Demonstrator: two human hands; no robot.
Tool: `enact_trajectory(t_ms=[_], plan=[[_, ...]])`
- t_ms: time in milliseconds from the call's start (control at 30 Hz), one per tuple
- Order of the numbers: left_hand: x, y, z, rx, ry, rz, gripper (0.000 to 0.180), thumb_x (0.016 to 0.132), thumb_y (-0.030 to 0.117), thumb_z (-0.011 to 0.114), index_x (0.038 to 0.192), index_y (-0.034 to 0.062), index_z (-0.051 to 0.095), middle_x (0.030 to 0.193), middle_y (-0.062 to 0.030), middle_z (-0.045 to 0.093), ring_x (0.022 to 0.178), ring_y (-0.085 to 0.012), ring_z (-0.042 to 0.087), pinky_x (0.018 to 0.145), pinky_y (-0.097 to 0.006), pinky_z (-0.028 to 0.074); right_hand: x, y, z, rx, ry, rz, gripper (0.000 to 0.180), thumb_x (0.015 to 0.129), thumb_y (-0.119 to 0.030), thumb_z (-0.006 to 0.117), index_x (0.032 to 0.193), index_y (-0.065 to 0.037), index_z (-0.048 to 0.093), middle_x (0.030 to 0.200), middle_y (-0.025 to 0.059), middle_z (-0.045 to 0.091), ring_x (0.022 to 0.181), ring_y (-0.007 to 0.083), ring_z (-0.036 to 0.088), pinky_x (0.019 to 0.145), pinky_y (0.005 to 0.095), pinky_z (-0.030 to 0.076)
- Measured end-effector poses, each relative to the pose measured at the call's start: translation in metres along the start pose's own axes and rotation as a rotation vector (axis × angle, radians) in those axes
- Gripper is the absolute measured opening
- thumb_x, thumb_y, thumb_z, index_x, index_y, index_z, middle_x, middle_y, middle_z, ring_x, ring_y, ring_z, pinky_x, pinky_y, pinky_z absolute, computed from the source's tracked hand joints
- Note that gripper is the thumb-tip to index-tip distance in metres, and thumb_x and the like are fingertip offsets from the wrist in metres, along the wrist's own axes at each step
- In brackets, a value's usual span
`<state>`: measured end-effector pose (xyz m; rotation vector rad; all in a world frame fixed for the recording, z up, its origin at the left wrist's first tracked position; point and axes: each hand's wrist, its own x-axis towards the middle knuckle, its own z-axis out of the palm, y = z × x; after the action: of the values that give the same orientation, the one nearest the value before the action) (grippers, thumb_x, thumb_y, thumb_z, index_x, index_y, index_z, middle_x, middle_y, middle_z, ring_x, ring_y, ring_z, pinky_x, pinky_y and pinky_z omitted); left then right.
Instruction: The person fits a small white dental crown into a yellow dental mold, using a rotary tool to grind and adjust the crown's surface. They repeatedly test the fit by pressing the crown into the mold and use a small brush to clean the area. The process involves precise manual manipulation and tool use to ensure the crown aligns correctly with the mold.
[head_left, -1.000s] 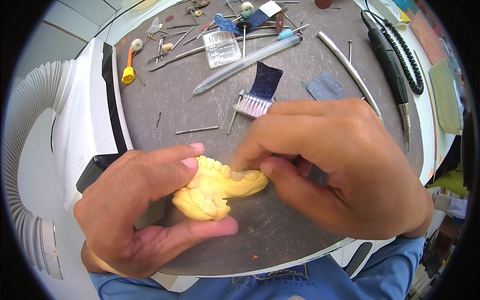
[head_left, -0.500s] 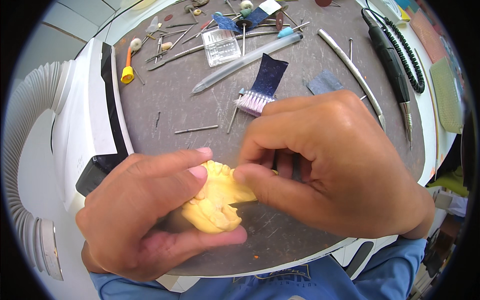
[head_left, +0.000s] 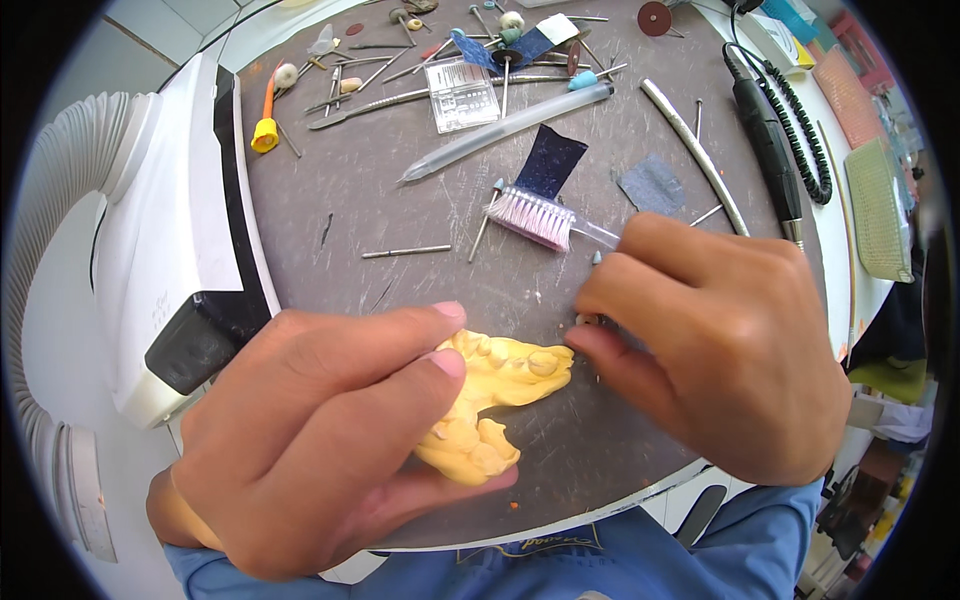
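My left hand [head_left: 320, 430] is closed round a yellow dental cast [head_left: 505, 370], with the thumb beneath and two fingers over its front teeth. Tooth shapes show along the cast's upper edge; my fingers cover its left part. Just right of the cast, and apart from it, my right hand [head_left: 715, 345] is closed in a pinch. A small pale bit [head_left: 588, 320] shows between its fingertips, too little to name. Beyond that hand lies a brush with pinkish-white bristles [head_left: 532, 216] and a clear handle, beside a dark blue strip [head_left: 550, 160].
A white machine [head_left: 190, 250] with a ribbed hose [head_left: 60, 180] stands at left. Small rotary bits, a clear plastic box [head_left: 462, 95] and a translucent pen-shaped tube [head_left: 505, 132] lie at the back. Along the right are a pale curved rod [head_left: 690, 150] and a black corded handpiece [head_left: 768, 140].
My right hand has drawn off the cast to the right, baring the teeth on that side. My left hand and the cast have shifted slightly right. More of the brush shows.
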<state>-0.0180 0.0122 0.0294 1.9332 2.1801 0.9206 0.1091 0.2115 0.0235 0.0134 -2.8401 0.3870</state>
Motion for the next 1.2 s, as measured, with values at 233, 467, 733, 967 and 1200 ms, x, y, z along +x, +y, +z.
enact_trajectory(t_ms=[233, 467, 733, 967, 1200], plan=[[0.000, -0.001, 0.009, -0.017, 0.069, 0.105, 0.056, 0.065, 0.008, 0.086, 0.114, -0.0022, 0.060, 0.108, -0.0230, 0.067, 0.089, -0.0312, 0.066, 0.078, -0.036, 0.054, -0.028, 0.051, -0.041, -0.153, 0.065, 0.325, 0.023, 0.078, -0.003, 0.075, 0.099, -0.002, 0.067, 0.083, 0.0059, 0.064, 0.071, 0.0102, 0.059, 0.058, 0.0238, 0.046], [0.004, -0.011, 0.020, -0.110, 0.032, 0.028, 0.064, 0.065, -0.015, 0.061, 0.127, -0.0013, 0.056, 0.120, -0.0216, 0.062, 0.106, -0.0368, 0.063, 0.091, -0.037, 0.049, -0.043, 0.054, -0.030, -0.009, 0.044, 0.460, 0.023, 0.080, -0.001, 0.069, 0.103, -0.001, 0.066, 0.080, 0.0098, 0.064, 0.068, 0.0183, 0.064, 0.063, 0.0300, 0.052], [-0.002, -0.012, 0.031, -0.246, 0.011, -0.018, 0.063, 0.066, -0.003, 0.072, 0.127, 0.0035, 0.054, 0.128, -0.0172, 0.053, 0.112, -0.0350, 0.057, 0.094, -0.038, 0.047, -0.053, 0.052, -0.038, 0.070, 0.125, 0.523, 0.016, 0.081, -0.005, 0.067, 0.095, 0.001, 0.063, 0.077, 0.0087, 0.062, 0.067, 0.0141, 0.061, 0.064, 0.0272, 0.053], [0.000, -0.013, 0.034, -0.240, 0.043, 0.025, 0.071, 0.059, 0.011, 0.088, 0.123, 0.0040, 0.058, 0.127, -0.0176, 0.055, 0.111, -0.0326, 0.057, 0.092, -0.039, 0.049, -0.079, 0.006, -0.005, 0.762, 0.549, 0.246, 0.022, 0.078, -0.008, 0.077, 0.090, -0.002, 0.060, 0.072, 0.0073, 0.061, 0.063, 0.0158, 0.063, 0.058, 0.0236, 0.053], [-0.006, -0.003, 0.040, -0.344, -0.003, 0.079, 0.068, 0.060, 0.011, 0.088, 0.121, 0.0028, 0.059, 0.129, -0.0229, 0.054, 0.108, -0.0321, 0.060, 0.088, -0.037, 0.051, -0.085, -0.043, 0.024, 0.832, 0.378, 0.033, 0.023, 0.069, 0.000, 0.081, 0.086, 0.000, 0.065, 0.076, 0.0137, 0.067, 0.067, 0.0247, 0.070, 0.054, 0.0283, 0.056]])
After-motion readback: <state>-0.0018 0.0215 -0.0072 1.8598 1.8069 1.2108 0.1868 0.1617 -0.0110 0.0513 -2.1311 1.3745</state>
